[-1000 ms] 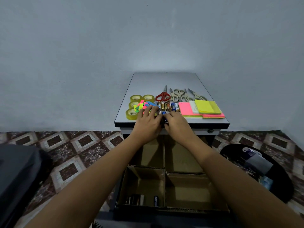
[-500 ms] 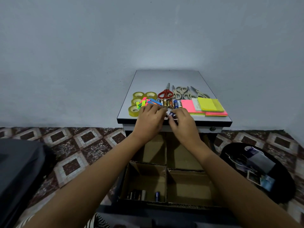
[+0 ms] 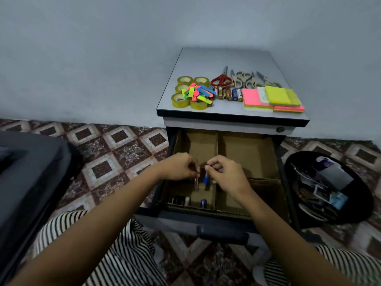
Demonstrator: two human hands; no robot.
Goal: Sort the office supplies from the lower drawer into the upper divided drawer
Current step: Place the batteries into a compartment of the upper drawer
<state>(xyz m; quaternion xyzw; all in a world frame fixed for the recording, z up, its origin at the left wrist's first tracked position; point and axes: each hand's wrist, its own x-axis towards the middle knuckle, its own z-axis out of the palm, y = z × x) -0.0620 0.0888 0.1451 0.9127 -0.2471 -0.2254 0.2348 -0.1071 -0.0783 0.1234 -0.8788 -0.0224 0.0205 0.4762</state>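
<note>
Two hands meet over the near-left compartment of the open divided drawer (image 3: 247,153). My left hand (image 3: 177,167) pinches a brownish battery (image 3: 196,183) and my right hand (image 3: 228,174) a blue battery (image 3: 205,179), fingers curled narrow on each. Several loose batteries (image 3: 179,200) lie below them. On the desk (image 3: 226,58) I count five tape rolls (image 3: 179,99), one pair of red scissors (image 3: 221,79), a battery row (image 3: 226,93) and a heap of flags (image 3: 199,92). One black bin (image 3: 356,178) sits just beside the drawer's right.
</note>
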